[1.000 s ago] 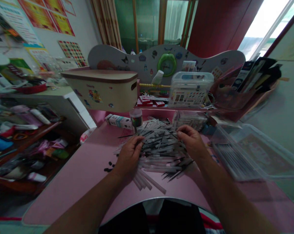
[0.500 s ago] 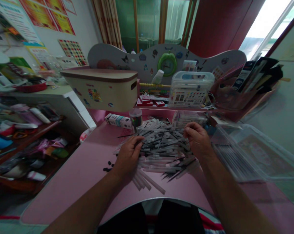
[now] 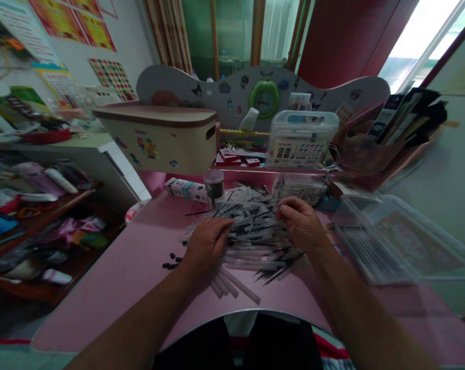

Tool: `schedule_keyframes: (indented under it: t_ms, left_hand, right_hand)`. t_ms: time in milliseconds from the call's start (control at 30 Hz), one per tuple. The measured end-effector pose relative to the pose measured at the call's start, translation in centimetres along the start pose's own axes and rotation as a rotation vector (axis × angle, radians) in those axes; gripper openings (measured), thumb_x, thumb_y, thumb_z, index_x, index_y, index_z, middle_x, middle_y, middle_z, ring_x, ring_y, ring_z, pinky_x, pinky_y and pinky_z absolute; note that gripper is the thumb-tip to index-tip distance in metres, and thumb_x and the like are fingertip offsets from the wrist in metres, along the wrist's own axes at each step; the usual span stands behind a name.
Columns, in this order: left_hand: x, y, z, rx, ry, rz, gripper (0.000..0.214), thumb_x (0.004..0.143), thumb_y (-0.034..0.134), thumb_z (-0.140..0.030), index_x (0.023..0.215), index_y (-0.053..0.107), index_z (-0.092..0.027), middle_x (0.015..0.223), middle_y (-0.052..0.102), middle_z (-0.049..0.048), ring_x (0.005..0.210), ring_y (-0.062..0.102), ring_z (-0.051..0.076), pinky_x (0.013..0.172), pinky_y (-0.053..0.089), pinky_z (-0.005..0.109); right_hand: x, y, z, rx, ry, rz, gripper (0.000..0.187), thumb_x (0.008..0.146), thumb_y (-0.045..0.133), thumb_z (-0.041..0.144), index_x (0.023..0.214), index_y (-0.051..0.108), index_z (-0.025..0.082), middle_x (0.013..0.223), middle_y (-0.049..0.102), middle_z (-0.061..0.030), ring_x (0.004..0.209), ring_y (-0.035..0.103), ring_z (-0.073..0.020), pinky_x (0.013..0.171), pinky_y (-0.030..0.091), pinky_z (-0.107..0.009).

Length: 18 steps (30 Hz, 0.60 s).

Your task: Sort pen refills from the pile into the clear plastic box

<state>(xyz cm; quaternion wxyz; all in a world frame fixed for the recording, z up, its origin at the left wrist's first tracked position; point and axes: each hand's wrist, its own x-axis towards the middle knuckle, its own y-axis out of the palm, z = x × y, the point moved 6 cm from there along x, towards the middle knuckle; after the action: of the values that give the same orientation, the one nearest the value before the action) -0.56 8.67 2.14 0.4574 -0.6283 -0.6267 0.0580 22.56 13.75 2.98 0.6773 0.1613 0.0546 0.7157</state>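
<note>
A heap of frosted translucent pen tubes [image 3: 251, 239] mixed with thin black-tipped sticks, which look like pen refills [image 3: 273, 272], lies across the middle of the pink desk. At the heap's left side, my left hand [image 3: 207, 244] is closed, thumb against fingers, with a small dark bit at the fingertips. My right hand [image 3: 304, 223] pinches above the heap's right side; what it holds is too thin and blurred to make out. Several small black caps [image 3: 171, 263] lie left of my left hand. A few loose tubes [image 3: 232, 285] fan out near the desk's front edge.
Behind the heap stand a clear cup [image 3: 214, 185] and a white printed box [image 3: 186, 189]. An open clear plastic case [image 3: 375, 252] with rows of sticks lies at the right. A cream bin [image 3: 159, 141] and a clear carry case [image 3: 302, 140] occupy the shelf.
My right hand has moved left, closer to my left hand. The thin dark stick seen at its fingertips earlier is no longer distinct. My left hand has barely shifted.
</note>
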Motion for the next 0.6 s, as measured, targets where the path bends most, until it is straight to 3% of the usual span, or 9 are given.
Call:
schedule_keyframes:
  t_ms: [133,300,467,600]
  left_hand:
    - [0.0,-0.3,-0.8,-0.022,0.106,-0.026,0.023,0.093,0.055,-0.017,0.110,0.070,-0.022,0.095,0.073,0.0061,0.090,0.060,0.021,0.082,0.047,0.037]
    - [0.0,-0.5,-1.4,-0.128,0.136,0.009,0.024,0.090,0.058,-0.013,0.109,0.071,-0.021,0.091,0.072,0.0054,0.088,0.060,0.019,0.077,0.048,0.033]
    - [0.0,0.0,-1.2,-0.191,0.023,0.093,0.021,0.089,0.059,-0.015,0.104,0.073,-0.021,0.091,0.072,0.0052,0.088,0.063,0.020,0.080,0.049,0.034]
    - [0.0,0.3,-1.4,-0.253,-0.043,0.144,0.022,0.089,0.058,-0.018,0.105,0.073,-0.023,0.097,0.072,0.0055,0.093,0.065,0.021,0.085,0.049,0.036]
  right_hand:
    - [-1.0,1.9,-1.6,0.053,0.082,0.117,0.025,0.072,0.077,0.042,0.077,0.074,0.018,0.076,0.068,-0.0028,0.067,0.060,-0.0132,0.065,0.047,-0.027]
    - [-2.1,3.4,-2.9,-0.005,0.102,0.236,0.021,0.075,0.078,0.038,0.082,0.073,0.019,0.073,0.064,0.0010,0.059,0.054,-0.0090,0.058,0.044,-0.022]
    - [-2.4,3.8,-3.0,-0.029,0.153,0.258,0.027,0.080,0.073,0.044,0.082,0.070,0.017,0.059,0.059,0.0020,0.049,0.052,-0.0085,0.047,0.041,-0.020]
    - [-3.0,4.7,-3.4,0.151,0.282,0.362,0.043,0.080,0.069,0.057,0.093,0.072,0.016,0.067,0.065,-0.0027,0.053,0.058,-0.0120,0.044,0.047,-0.021]
